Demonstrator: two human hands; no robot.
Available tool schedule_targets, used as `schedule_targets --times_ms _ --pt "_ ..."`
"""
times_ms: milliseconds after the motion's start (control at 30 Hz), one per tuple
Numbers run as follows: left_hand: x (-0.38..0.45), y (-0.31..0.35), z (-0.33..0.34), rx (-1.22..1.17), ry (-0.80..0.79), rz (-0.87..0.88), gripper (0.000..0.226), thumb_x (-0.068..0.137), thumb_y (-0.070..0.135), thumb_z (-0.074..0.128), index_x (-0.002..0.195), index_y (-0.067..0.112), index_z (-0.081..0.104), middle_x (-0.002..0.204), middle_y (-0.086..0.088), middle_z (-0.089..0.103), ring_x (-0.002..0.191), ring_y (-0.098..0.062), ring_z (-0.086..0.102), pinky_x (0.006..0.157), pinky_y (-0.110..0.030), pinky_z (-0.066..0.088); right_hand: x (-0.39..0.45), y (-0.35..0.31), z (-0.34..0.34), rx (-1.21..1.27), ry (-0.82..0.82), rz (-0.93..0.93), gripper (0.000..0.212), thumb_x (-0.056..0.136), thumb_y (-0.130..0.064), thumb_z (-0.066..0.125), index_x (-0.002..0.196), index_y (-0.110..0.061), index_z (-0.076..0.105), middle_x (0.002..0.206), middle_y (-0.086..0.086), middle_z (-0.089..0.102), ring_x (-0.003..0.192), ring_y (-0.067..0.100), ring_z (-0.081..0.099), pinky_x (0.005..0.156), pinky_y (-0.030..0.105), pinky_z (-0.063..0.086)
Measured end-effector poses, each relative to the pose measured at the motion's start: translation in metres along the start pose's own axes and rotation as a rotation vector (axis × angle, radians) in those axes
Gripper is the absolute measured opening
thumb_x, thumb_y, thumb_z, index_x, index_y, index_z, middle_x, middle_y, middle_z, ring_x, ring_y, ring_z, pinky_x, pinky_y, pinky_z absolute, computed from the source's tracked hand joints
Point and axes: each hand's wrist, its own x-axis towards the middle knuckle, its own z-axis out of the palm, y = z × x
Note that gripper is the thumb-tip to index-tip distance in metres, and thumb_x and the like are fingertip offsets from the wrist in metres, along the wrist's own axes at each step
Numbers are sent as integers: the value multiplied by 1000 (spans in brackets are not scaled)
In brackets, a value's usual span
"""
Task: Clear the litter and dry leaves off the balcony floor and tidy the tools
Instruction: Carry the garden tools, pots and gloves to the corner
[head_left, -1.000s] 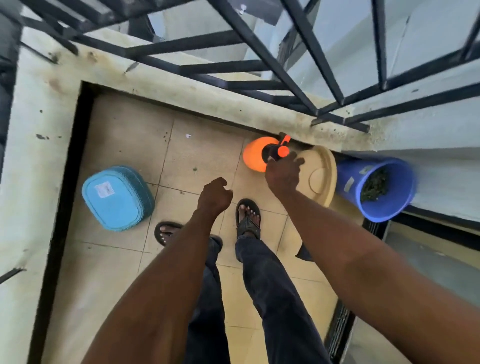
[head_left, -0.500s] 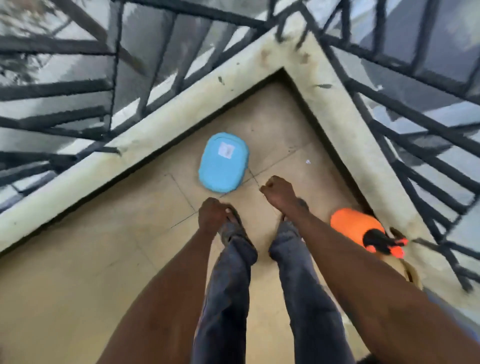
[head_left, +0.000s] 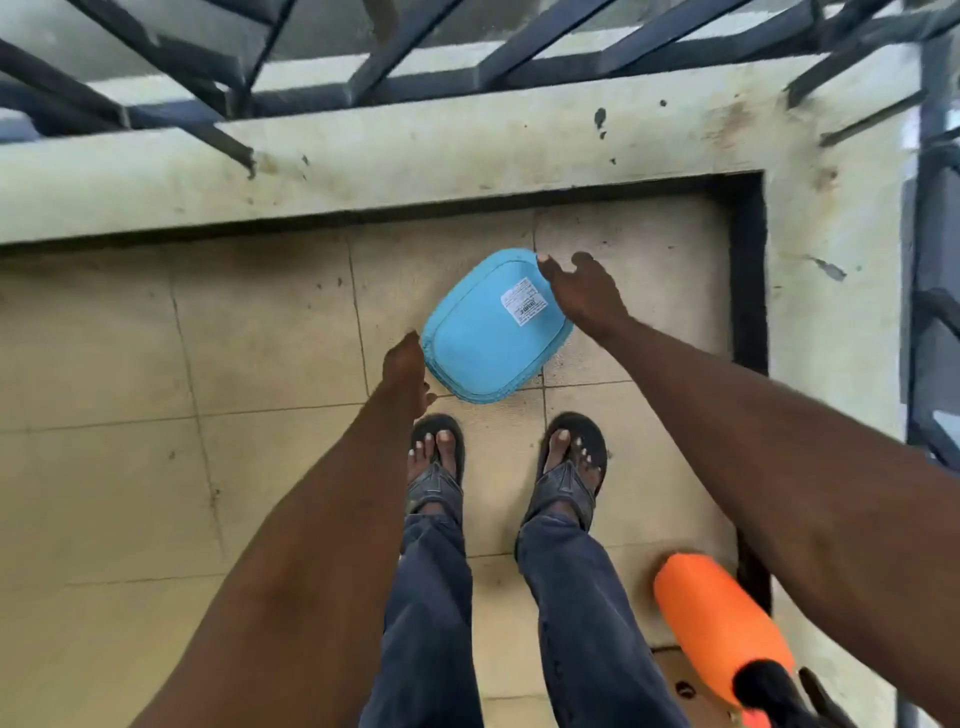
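Nearest me, the orange sprayer (head_left: 719, 631) stands by the floor's right edge. Ahead of my feet the upturned blue basket (head_left: 485, 340) lies near the far-right corner; I judge it light, stiff plastic, best taken by opposite rims. My left hand (head_left: 408, 374) and right hand (head_left: 584, 293) flank it, fingers loosely spread, gripping nothing yet.

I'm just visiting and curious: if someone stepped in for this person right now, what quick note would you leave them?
Left hand: reaching for the near-left edge of the blue tub, fingers hidden, holding nothing visible.
Right hand: open, fingers spread over the tub's far-right edge.
The tub lies upside down on the tiled floor, just ahead of the feet. The orange sprayer lies on the floor at the right.
Done: floor looks mostly swept.
Left: lift the tub, put away the sprayer.
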Motion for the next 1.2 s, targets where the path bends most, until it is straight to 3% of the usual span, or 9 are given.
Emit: schedule_targets --times_ms 133,233,400,500,700,833,967,1133,1200 --pt "11 -5 16 -119 -57 -35 24 96 36 50 92 15 61 98 -10 64 88 -29 60 77 -39 52 29 -5 11 -61 -117 -48 75 94 -69 30 137 -10 49 142 12 49 128 29 46 94 34 36" --pt "3 -8 18 -149 -32 -40 25 91 29 48 102 13 65 105 -11 67 93 -30 63 85 -41 54 20 -4 10 -3 -108 -7 74 96 -68 26 119 -7 60 122 9 58 111 27 53 87 33 36" --pt "-36 -5 24 -122 126 272 13 83 17 57 91 12 66 90 -3 65 82 -19 60 73 -31 48 -9 18 -25 291 234 130 69 93 -71 19 71 -17 56 92 12 65 90 29 59 89 44 46" --pt "-57 -3 33 -119 140 473 16 85 16 57 100 16 63 96 3 64 85 -12 58 72 -29 46 -20 36 -43 501 309 211 67 92 -71 27 84 -16 63 98 10 68 95 29 63 92 45 48" --pt "-36 16 58 -212 -59 373 35 98 34 48 123 15 62 123 -1 64 110 -18 60 83 -35 47 0 57 -43 608 128 229 64 92 -68 40 118 -16 66 115 5 67 101 23 63 89 42 53" --pt "-18 27 68 -145 -184 311 44 97 44 52 132 16 56 124 -3 63 105 -18 61 88 -35 50 15 57 -37 638 83 177 39 93 -58 49 98 -23 65 105 -1 68 103 21 64 92 41 52" --pt "-23 24 69 -80 -235 261 36 99 39 52 127 17 54 114 -3 65 98 -16 64 83 -31 52 17 55 -39 646 131 169 46 86 -59 53 102 -19 66 103 3 71 97 21 67 91 41 55" --pt "-55 19 57 20 -175 326 29 93 31 63 115 12 60 98 3 62 87 -10 58 91 -33 49 -22 42 -46 491 167 202 54 92 -51 55 116 -3 61 106 8 65 85 18 59 64 28 42" --pt "-84 21 50 55 -160 374 16 91 29 63 98 15 63 92 3 60 82 -9 55 94 -36 48 -51 30 -50 462 144 200 55 91 -50 56 120 -3 60 113 11 64 94 22 60 69 30 43"
